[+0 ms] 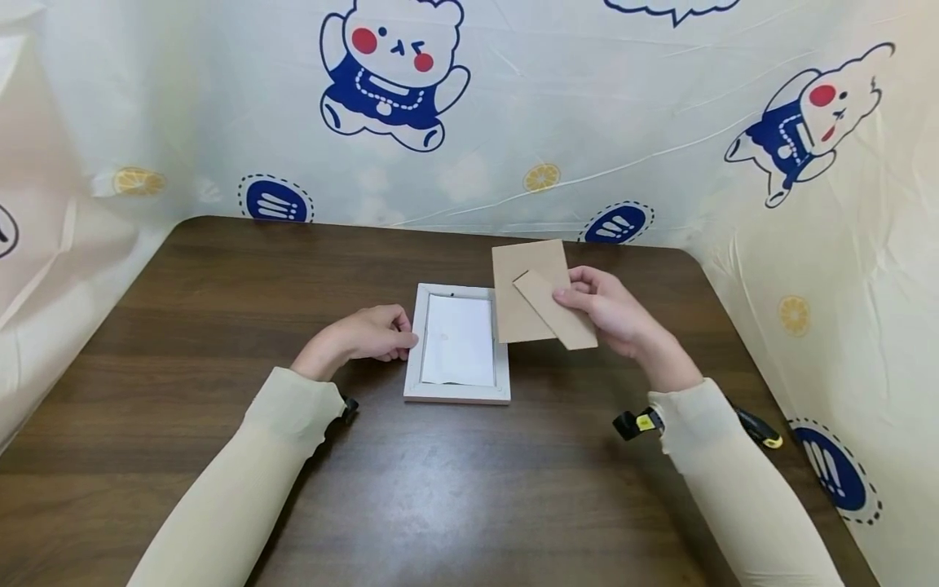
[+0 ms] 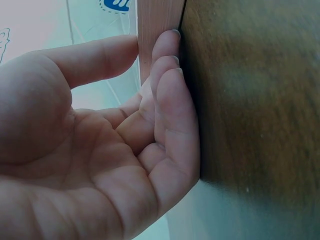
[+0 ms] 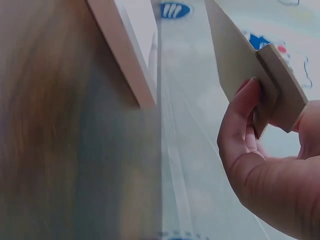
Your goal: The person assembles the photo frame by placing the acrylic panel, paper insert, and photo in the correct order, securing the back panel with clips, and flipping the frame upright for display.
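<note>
A white picture frame (image 1: 502, 371) lies on the table with a white sheet (image 1: 458, 338) inside its border. My left hand (image 1: 374, 333) is at the frame's left side. In the left wrist view, its thumb tip touches the edge and the loosely bent fingers (image 2: 175, 110) rest between the frame's side wall (image 2: 157, 22) and the tabletop. Above the frame's right edge, my right hand (image 1: 612, 310) pinches a brown backing board (image 1: 513, 277) with a narrower stand strip (image 1: 553, 310) lying slantwise across it. The right wrist view shows the board (image 3: 235, 55) raised off the table.
The dark wooden table (image 1: 440, 489) is enclosed by a pale printed curtain (image 1: 513, 106) at the back and sides. Beside the right sleeve, near the table's right edge, lies a black and yellow tool (image 1: 759, 428), partly hidden by the arm.
</note>
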Action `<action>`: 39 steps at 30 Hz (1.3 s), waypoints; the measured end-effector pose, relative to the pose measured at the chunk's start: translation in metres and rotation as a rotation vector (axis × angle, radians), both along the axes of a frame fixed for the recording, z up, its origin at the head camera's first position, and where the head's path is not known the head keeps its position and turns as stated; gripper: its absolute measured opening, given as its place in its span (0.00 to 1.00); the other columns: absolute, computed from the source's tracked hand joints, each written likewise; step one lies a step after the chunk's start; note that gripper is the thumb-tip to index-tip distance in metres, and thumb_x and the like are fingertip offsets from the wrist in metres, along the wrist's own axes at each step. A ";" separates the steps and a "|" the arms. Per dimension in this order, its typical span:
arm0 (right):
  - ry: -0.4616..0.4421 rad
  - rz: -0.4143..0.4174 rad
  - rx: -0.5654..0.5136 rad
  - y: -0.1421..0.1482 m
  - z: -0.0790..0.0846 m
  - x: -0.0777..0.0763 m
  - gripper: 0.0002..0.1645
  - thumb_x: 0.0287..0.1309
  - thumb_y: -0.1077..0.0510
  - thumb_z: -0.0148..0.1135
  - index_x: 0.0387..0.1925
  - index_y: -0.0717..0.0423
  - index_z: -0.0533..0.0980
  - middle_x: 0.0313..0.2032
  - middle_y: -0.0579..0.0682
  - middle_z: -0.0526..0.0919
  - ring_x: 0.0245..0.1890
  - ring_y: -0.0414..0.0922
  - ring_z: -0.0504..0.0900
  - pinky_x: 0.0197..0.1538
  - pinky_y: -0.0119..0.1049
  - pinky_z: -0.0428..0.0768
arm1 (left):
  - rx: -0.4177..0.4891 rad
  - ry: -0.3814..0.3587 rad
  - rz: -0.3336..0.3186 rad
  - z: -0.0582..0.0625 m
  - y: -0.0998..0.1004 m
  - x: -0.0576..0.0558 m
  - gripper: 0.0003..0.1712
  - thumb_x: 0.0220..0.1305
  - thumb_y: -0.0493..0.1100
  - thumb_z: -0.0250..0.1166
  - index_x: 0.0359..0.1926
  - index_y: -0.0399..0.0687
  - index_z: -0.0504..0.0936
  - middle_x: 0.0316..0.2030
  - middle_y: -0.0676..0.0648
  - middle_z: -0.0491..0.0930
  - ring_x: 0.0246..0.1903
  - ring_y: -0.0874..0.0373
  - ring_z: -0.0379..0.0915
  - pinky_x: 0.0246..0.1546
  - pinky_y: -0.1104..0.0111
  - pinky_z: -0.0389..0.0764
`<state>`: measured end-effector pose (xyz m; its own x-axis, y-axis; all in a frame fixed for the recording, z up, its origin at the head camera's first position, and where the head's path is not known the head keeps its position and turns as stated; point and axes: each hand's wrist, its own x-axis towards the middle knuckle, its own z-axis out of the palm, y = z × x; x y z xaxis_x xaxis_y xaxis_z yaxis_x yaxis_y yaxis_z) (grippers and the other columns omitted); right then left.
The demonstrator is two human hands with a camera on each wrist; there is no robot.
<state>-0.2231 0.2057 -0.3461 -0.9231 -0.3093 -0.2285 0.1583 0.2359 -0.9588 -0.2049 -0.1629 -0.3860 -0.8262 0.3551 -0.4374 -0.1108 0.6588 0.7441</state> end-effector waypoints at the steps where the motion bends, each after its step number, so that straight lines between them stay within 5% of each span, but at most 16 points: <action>1: -0.007 0.005 -0.014 -0.005 -0.002 0.002 0.21 0.76 0.61 0.58 0.62 0.67 0.66 0.40 0.46 0.86 0.35 0.41 0.88 0.38 0.35 0.87 | -0.001 0.000 0.001 0.000 0.000 0.000 0.12 0.76 0.43 0.62 0.47 0.37 0.73 0.38 0.41 0.83 0.36 0.54 0.81 0.41 0.67 0.82; 19: -0.125 0.020 -0.140 -0.070 -0.036 0.016 0.15 0.73 0.64 0.60 0.55 0.63 0.67 0.40 0.49 0.87 0.38 0.41 0.86 0.41 0.33 0.85 | -0.005 0.010 0.008 -0.003 0.000 0.000 0.12 0.75 0.43 0.63 0.46 0.38 0.74 0.36 0.42 0.84 0.35 0.55 0.81 0.39 0.67 0.82; 39: -0.153 0.024 -0.120 -0.089 -0.053 0.023 0.16 0.72 0.65 0.61 0.55 0.64 0.67 0.46 0.56 0.87 0.39 0.43 0.88 0.42 0.35 0.87 | 0.005 0.009 0.005 -0.001 -0.001 0.000 0.11 0.75 0.42 0.63 0.45 0.38 0.74 0.35 0.41 0.84 0.34 0.55 0.80 0.39 0.67 0.82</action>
<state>-0.2004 0.1168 -0.3990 -0.8725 -0.3640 -0.3259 0.3002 0.1270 -0.9454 -0.2049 -0.1640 -0.3874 -0.8322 0.3531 -0.4276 -0.1071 0.6542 0.7487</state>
